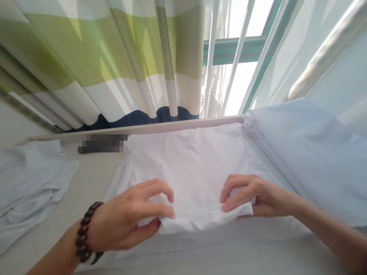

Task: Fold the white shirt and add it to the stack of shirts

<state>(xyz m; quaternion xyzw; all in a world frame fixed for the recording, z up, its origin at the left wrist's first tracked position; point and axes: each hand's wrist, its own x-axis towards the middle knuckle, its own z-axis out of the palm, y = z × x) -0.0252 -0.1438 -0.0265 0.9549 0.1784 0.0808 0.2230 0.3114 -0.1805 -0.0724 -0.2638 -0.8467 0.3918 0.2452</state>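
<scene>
A white garment (189, 168) lies spread flat on the table in front of me. My left hand (129, 219), with a dark bead bracelet (84, 235) at the wrist, pinches the garment's near folded edge on the left. My right hand (255, 196) pinches the same edge on the right. Both hands have fingers curled round the cloth, thumbs beneath it.
A stack of pale blue folded cloth (309, 152) lies at the right. A crumpled pale garment (28, 183) lies at the left. A dark blurred object (101, 144) rests by the table's far rim (160, 128). Behind hang green striped curtains (114, 57) and a window (241, 49).
</scene>
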